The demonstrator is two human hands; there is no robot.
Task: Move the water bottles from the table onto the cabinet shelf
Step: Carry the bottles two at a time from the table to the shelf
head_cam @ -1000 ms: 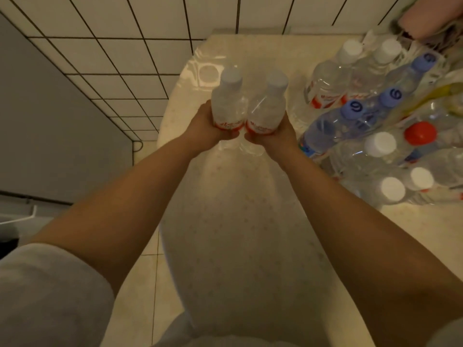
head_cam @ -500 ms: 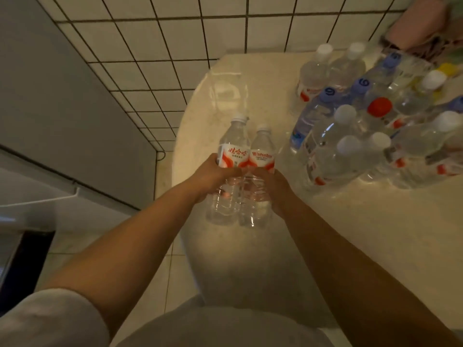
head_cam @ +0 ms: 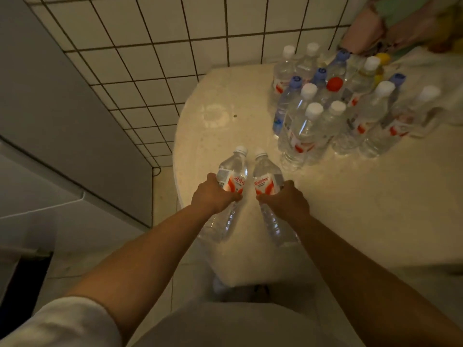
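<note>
My left hand [head_cam: 213, 195] grips a clear water bottle [head_cam: 231, 171] with a white cap and a red-and-white label, held by its middle. My right hand [head_cam: 285, 200] grips a second bottle of the same kind [head_cam: 265, 172]. Both bottles are lifted over the near left corner of the cream table [head_cam: 350, 196], a small gap between them, caps pointing away from me. Several more water bottles [head_cam: 325, 108] with white, blue, red and yellow caps stand grouped at the table's far right.
A grey cabinet [head_cam: 62, 121] stands to the left of the table, with a white edge [head_cam: 37, 211] below it. A white tiled wall [head_cam: 200, 33] runs behind. Pink and green cloth [head_cam: 400, 23] lies at the table's far right corner. Tiled floor lies between cabinet and table.
Both hands have drawn the two bottles back toward me and lower, and the bottles have moved slightly apart. The view has tilted so that more of the cabinet shows.
</note>
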